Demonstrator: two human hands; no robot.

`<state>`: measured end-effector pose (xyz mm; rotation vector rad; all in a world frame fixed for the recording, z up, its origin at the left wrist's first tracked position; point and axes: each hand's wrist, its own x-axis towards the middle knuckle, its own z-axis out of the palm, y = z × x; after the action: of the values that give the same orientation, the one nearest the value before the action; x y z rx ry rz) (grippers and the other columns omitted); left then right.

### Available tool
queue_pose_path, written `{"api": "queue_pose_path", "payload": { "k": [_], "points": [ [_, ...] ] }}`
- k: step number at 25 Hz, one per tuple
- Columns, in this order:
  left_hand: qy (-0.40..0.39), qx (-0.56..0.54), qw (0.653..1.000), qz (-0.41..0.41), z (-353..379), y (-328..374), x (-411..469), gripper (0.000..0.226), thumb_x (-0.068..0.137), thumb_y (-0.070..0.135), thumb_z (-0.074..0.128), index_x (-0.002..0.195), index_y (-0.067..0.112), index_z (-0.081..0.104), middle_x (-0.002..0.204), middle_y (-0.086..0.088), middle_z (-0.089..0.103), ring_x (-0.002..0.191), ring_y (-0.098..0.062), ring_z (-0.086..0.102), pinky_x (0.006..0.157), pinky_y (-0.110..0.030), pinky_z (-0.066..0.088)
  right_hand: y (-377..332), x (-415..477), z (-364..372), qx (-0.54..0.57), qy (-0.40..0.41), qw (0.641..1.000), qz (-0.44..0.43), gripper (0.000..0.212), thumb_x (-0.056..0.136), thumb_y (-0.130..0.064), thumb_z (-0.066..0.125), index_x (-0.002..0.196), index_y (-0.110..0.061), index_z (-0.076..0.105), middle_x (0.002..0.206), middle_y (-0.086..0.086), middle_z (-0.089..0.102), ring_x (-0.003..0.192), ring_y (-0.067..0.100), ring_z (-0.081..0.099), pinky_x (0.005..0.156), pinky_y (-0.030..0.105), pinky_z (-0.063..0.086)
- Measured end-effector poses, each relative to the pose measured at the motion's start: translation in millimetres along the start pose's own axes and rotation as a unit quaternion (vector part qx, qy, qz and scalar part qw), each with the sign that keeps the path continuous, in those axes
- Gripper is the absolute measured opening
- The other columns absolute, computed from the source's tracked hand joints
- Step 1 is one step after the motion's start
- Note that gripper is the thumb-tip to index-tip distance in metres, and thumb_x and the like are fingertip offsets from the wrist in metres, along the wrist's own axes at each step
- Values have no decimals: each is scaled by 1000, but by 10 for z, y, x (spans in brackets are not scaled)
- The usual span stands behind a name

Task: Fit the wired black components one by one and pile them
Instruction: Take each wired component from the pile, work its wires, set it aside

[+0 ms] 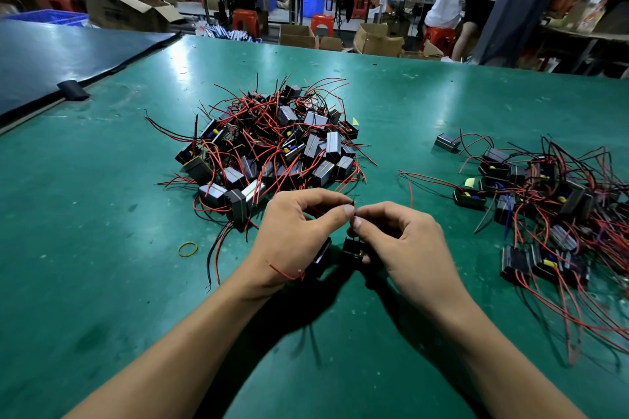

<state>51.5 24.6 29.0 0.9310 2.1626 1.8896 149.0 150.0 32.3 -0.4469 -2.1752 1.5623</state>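
Note:
A big heap of black components with red and black wires lies on the green table ahead of me. A second, looser pile of components spreads at the right. My left hand and my right hand meet in front of the heap, each pinching thin wire ends between thumb and forefinger. A black component sits under my left palm and another black component hangs below my right fingers. A red wire crosses my left wrist.
A yellow rubber band lies on the table left of my hands. A dark board with a black clip covers the far left. Cardboard boxes, red stools and several people fill the floor beyond the table's far edge.

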Motion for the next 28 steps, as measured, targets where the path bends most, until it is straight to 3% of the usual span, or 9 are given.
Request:
{"api": "queue_pose_path", "payload": {
  "k": [3,9,14,18,21,26,28],
  "points": [
    [12,-2,1000,5,2,9,-4,5,84,10,74,87,9,78,63,10,67,53,7,54,57,-7,39,11,9,-2,1,-2,1000,-3,10,90,-13,72,84,-20,76,68,-1,72,52,7,60,49,19,47],
    [20,16,1000,17,-12,7,-13,4,83,13,75,86,11,78,64,8,67,53,2,52,55,-13,40,8,4,-8,-27,4,999,-18,9,90,-16,72,86,-22,76,70,-4,73,51,8,61,52,19,47],
    [17,114,986,120,-30,14,-21,6,84,12,75,89,11,77,78,3,71,71,-10,62,68,-12,45,-34,0,-27,0,57,996,-62,8,89,-23,74,96,-27,74,84,-10,73,47,14,63,49,19,46],
    [5,172,966,193,-44,-12,-26,7,84,15,74,89,10,77,78,4,70,72,-10,62,69,-30,51,-30,-9,-5,-77,72,988,-113,3,87,-25,76,84,-25,75,76,-13,71,49,2,55,55,14,42],
    [11,188,957,220,-50,-21,-14,8,84,17,73,88,10,77,77,2,71,71,-11,63,67,-35,51,-41,-1,-4,-101,81,984,-125,10,88,-24,76,79,-24,73,70,-14,69,49,1,54,54,11,38],
    [5,214,947,238,-47,-46,-13,7,85,18,73,87,14,78,78,6,71,72,-15,63,67,-46,49,-44,31,-2,-131,57,989,-33,26,93,-32,68,69,-22,67,51,-14,57,47,4,49,54,22,38],
    [5,250,934,257,-45,-43,-25,7,85,20,72,87,16,77,78,6,70,73,-17,63,68,-46,47,-54,47,21,-52,29,998,37,32,95,-27,64,65,-17,60,49,-8,47,43,10,42,49,22,32]
  ]
}}
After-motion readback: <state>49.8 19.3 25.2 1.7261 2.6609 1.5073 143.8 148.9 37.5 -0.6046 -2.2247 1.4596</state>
